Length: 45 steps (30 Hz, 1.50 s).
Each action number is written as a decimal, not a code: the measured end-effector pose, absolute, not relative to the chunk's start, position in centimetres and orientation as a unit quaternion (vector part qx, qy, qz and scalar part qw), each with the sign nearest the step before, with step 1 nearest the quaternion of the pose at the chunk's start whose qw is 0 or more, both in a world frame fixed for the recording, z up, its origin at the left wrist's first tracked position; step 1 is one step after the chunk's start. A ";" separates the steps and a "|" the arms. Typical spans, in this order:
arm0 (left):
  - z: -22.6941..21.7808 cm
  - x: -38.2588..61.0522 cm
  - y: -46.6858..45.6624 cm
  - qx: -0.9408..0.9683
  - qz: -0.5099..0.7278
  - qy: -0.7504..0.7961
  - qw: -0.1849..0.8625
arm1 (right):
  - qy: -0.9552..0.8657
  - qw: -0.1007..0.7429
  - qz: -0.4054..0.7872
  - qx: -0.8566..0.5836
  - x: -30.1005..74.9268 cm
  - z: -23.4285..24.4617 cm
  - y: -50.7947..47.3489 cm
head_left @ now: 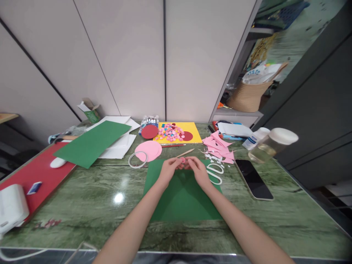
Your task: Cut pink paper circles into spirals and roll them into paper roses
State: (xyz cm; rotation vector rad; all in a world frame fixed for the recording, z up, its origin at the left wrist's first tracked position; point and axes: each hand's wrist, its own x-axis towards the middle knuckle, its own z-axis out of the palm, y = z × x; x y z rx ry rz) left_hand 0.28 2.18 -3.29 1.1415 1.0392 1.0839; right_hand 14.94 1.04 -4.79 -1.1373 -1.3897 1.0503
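Note:
Over the green sheet (183, 200), both hands meet near its far edge. Between thumb and fingers, my left hand (169, 170) pinches a small pink paper piece (183, 160). My right hand (200, 170) is closed just beside it, thumb against fingers; what it grips, if anything, is too small to make out. Just beyond the fingers lies a pointed wooden stick (188, 152). White-handled scissors (215, 172) rest by my right hand, their blades not visible. Pink paper circles (150, 150) and a pale ring (138, 160) lie to the left of my hands.
Many small coloured pieces (171, 132) and a red circle (187, 136) lie on a yellow sheet (195, 129). Pink scraps (217, 145), a phone (254, 179) and a jar of liquid (261, 152) stand right. Left are a green sheet (95, 141) and a red sheet (44, 165).

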 end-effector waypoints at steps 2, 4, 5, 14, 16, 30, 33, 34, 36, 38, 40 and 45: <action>-3.4 0.2 2.2 0.483 0.470 0.454 0.583 | -0.575 0.509 0.420 -0.484 15.1 -5.0 1.2; -3.4 0.2 2.3 0.479 0.473 0.458 0.580 | -0.582 0.513 0.396 -0.492 15.2 -5.0 1.1; -3.4 0.2 2.3 0.479 0.474 0.459 0.579 | -0.588 0.515 0.381 -0.494 15.2 -4.9 1.0; -3.2 0.3 2.1 0.486 0.473 0.467 0.567 | -0.690 0.462 0.308 -0.464 14.7 -3.9 -0.6; -3.1 0.3 2.1 0.491 0.470 0.468 0.565 | -0.684 0.463 0.311 -0.470 14.7 -3.9 -0.6; -3.0 0.9 1.7 0.517 0.464 0.422 0.582 | -0.565 0.505 0.474 -0.448 14.7 -4.6 1.0; -2.8 0.9 1.6 0.517 0.463 0.410 0.592 | -0.566 0.508 0.469 -0.449 14.9 -4.7 1.1; -2.8 0.9 1.6 0.521 0.461 0.406 0.593 | -0.567 0.508 0.465 -0.451 15.0 -4.7 1.1; -2.6 1.0 1.5 0.529 0.458 0.399 0.593 | -0.573 0.509 0.455 -0.454 15.1 -4.7 1.2; -2.5 1.0 1.4 0.535 0.455 0.399 0.589 | -0.579 0.508 0.449 -0.454 15.1 -4.5 1.2; -2.4 1.0 1.3 0.536 0.454 0.406 0.585 | -0.583 0.507 0.446 -0.452 15.1 -4.4 1.1; -2.2 1.1 1.0 0.534 0.463 0.416 0.572 | -0.581 0.507 0.454 -0.446 15.2 -4.2 1.1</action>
